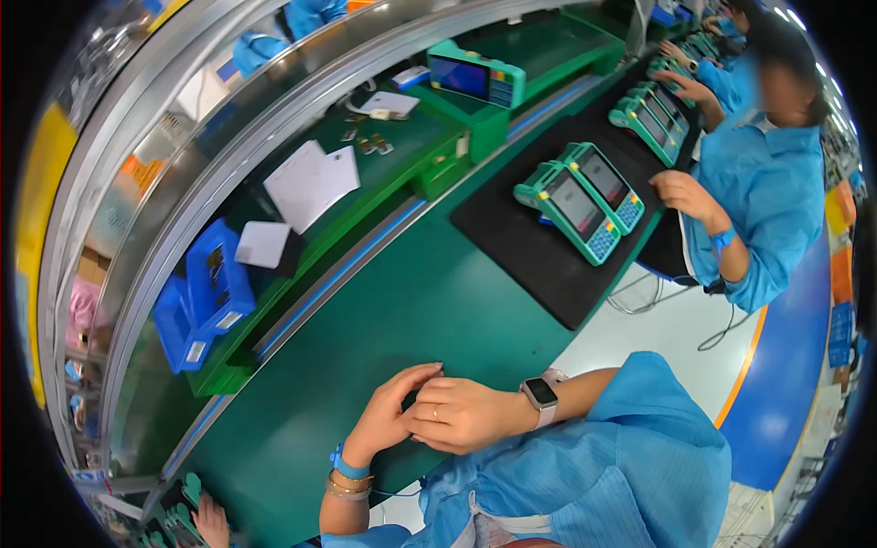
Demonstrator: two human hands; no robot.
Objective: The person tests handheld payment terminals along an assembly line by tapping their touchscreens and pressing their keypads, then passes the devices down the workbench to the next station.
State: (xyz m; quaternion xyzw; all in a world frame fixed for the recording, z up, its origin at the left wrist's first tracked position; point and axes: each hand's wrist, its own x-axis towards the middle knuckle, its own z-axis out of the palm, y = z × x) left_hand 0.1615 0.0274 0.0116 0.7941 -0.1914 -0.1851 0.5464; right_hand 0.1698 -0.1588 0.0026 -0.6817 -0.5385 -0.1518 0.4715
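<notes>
My left hand (395,408) and my right hand (464,416) rest clasped together above the near part of the green worktop (393,324). The right fingers fold over the left hand, whose forefinger side shows above them. I see no object between them, though the palms are hidden. A blue wrist strap (352,464) and bracelets circle my left wrist. On my right wrist sits a smartwatch (540,394), and a ring is on that hand. Farther off to the right, two teal handheld terminals (577,212) with screens and keypads stand side by side on a black mat (512,251).
A green shelf (422,173) along the left carries blue bins (219,274), white papers (311,183), small parts and another teal terminal (475,78). At right, a co-worker (758,192) sits beside more terminals (653,119). Another person's hand (211,522) shows at lower left.
</notes>
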